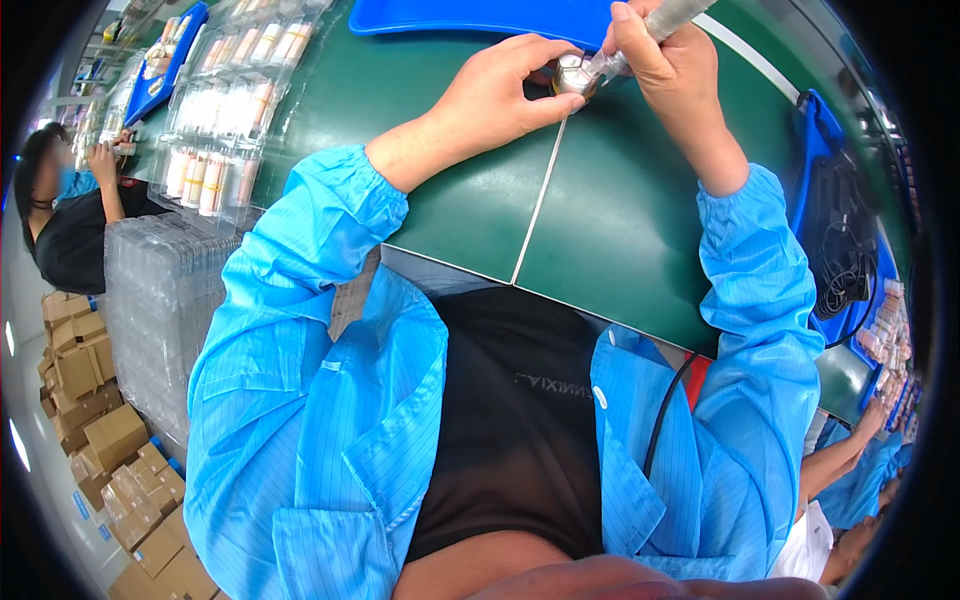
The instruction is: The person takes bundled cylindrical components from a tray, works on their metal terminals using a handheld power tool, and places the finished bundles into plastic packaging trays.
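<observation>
My left hand [500,92] is closed round a small round piece with a shiny silver end [573,74], its thumb and fingers on opposite sides. It looks like a short bundle of cylinders, but I cannot tell for sure. In my right hand [677,80] is a thick pale-grey, stick-shaped tool [678,14], gripped like a pen. The tool slants down to the left, its lower end at or just beside the silver end; whether they touch I cannot make out. Both hands are over the green tabletop [615,230], close to a pale seam.
A blue tray [460,15] lies beyond my hands. Clear plastic trays [215,130] of banded pale cylinders stand at left, above stacked clear trays [150,310]. Cardboard boxes [115,435] fill the lower left. At right is a blue bin [815,130] with black cables. Co-workers sit on both sides.
</observation>
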A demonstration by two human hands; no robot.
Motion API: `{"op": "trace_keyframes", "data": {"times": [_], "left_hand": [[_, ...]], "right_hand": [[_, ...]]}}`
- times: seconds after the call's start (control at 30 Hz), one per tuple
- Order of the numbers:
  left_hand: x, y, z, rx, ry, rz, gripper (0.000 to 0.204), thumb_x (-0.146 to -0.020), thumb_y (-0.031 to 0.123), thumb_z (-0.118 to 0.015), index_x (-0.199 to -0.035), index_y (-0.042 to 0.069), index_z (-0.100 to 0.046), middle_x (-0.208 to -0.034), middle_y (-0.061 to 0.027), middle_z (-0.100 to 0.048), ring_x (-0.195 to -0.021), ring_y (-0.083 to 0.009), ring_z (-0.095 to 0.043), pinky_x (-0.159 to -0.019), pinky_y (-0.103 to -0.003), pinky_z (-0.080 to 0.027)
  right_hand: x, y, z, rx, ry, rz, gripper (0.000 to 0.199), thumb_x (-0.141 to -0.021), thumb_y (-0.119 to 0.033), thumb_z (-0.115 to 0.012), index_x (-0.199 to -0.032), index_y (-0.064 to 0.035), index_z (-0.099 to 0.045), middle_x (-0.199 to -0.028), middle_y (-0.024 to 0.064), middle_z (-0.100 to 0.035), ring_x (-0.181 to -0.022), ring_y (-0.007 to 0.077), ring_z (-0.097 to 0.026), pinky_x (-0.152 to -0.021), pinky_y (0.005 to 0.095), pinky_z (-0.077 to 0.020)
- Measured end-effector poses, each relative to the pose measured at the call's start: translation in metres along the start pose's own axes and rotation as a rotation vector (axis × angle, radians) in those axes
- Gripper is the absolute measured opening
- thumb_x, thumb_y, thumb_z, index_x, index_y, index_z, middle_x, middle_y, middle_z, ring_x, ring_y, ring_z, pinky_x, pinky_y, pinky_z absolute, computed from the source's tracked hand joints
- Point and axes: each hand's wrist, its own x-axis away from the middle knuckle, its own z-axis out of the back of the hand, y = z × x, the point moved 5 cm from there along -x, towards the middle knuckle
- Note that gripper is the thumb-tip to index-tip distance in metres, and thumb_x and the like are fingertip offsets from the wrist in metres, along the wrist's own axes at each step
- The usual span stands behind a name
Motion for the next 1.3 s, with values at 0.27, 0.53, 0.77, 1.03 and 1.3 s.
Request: {"op": "trace_keyframes", "data": {"times": [0.27, 0.53, 0.77, 1.03, 1.3], "left_hand": [[-0.002, 0.001, 0.000, 0.001, 0.000, -0.017, 0.046, -0.085, 0.022, -0.080, -0.126, 0.004, -0.066, -0.112, -0.0122, -0.068, -0.094, -0.0240, -0.071, -0.087, -0.034, -0.059], [-0.005, -0.021, 0.004, 0.454, 0.009, 0.206, 0.045, -0.090, 0.015, -0.074, -0.132, 0.003, -0.063, -0.119, -0.0111, -0.069, -0.101, -0.0188, -0.070, -0.093, -0.034, -0.057], [-0.015, -0.030, 0.032, 1.467, 0.020, 0.364, 0.033, -0.105, 0.015, -0.055, -0.135, 0.004, -0.057, -0.120, -0.0114, -0.069, -0.108, -0.0232, -0.068, -0.090, -0.039, -0.058], [-0.015, -0.042, 0.038, 1.262, 0.130, 0.404, 0.043, -0.099, 0.023, -0.057, -0.134, -0.003, -0.058, -0.124, -0.0176, -0.068, -0.110, -0.0268, -0.068, -0.089, -0.037, -0.057], [-0.013, -0.044, 0.039, 1.742, -0.072, 0.456, 0.058, -0.095, 0.035, -0.038, -0.138, -0.001, -0.055, -0.111, -0.0156, -0.069, -0.097, -0.0289, -0.068, -0.080, -0.041, -0.057]], "right_hand": [[0.000, -0.013, 0.002, 0.083, -0.048, 0.037, 0.031, -0.101, -0.022, -0.063, -0.075, -0.0048, -0.063, -0.066, 0.0018, -0.062, -0.060, 0.0101, -0.059, -0.057, 0.0266, -0.0464], [-0.005, -0.004, 0.016, -0.248, 0.110, -0.049, 0.029, -0.103, -0.020, -0.060, -0.078, -0.0063, -0.063, -0.069, 0.0014, -0.064, -0.060, 0.0089, -0.059, -0.056, 0.0232, -0.0465], [0.029, -0.031, -0.034, 0.574, -0.242, 0.897, 0.026, -0.085, -0.018, -0.077, -0.074, -0.0077, -0.055, -0.068, 0.0043, -0.053, -0.059, 0.0206, -0.057, -0.050, 0.0343, -0.0454], [0.055, -0.043, -0.067, 0.672, -0.442, 0.929, 0.027, -0.081, -0.019, -0.077, -0.072, -0.0111, -0.053, -0.072, 0.0024, -0.049, -0.069, 0.0176, -0.056, -0.055, 0.0308, -0.0485], [0.055, -0.042, -0.067, 0.675, -0.447, 0.915, 0.028, -0.081, -0.020, -0.077, -0.071, -0.0110, -0.053, -0.072, 0.0022, -0.049, -0.070, 0.0181, -0.056, -0.055, 0.0316, -0.0482]]}}
